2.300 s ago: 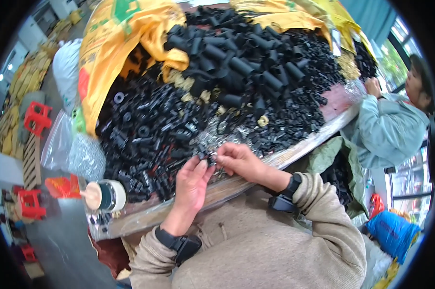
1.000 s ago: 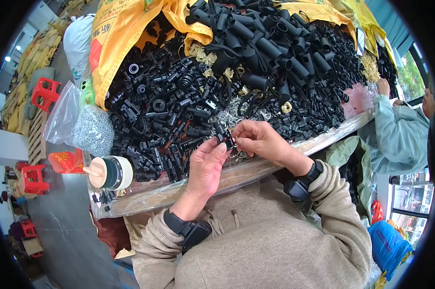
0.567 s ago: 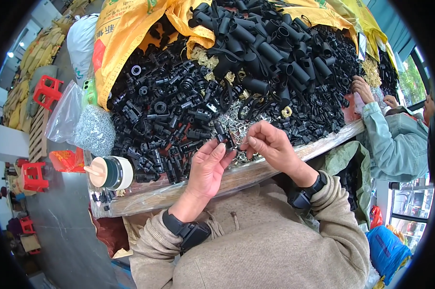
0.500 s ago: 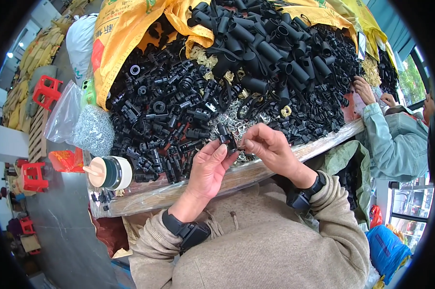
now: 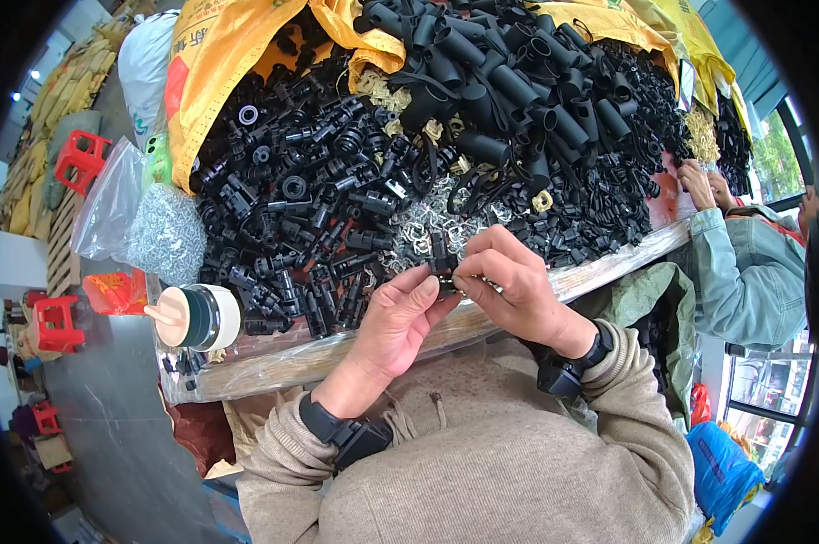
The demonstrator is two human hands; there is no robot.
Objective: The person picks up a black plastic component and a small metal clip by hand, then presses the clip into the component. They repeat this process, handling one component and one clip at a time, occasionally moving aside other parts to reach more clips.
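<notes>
Just above the table's front edge, my left hand (image 5: pixel 400 317) is closed, thumb and fingers pinching a small black plastic part (image 5: pixel 442 256) that stands up from the fingertips. My right hand (image 5: pixel 511 288) meets it from the right, its fingertips pinched against the same part. Whether a smaller piece sits between the right fingers is hidden. Right behind my hands lies a scatter of small silvery metal pieces (image 5: pixel 427 218). Black plastic fittings (image 5: pixel 310 190) are heaped to the left, and black tubes with straps (image 5: pixel 509 86) are piled at the back.
A cup with a pale lid (image 5: pixel 196 317) stands at the table's left corner, by a clear bag of metal bits (image 5: pixel 167 234). Yellow woven sacks (image 5: pixel 192 82) border the heap. Red stools (image 5: pixel 81 161) stand on the floor at left. A co-worker's sleeve (image 5: pixel 740 272) reaches in at right.
My right fingers have come in against the black part, which now stands more upright. The view has shifted slightly, and the co-worker's hands have moved closer together.
</notes>
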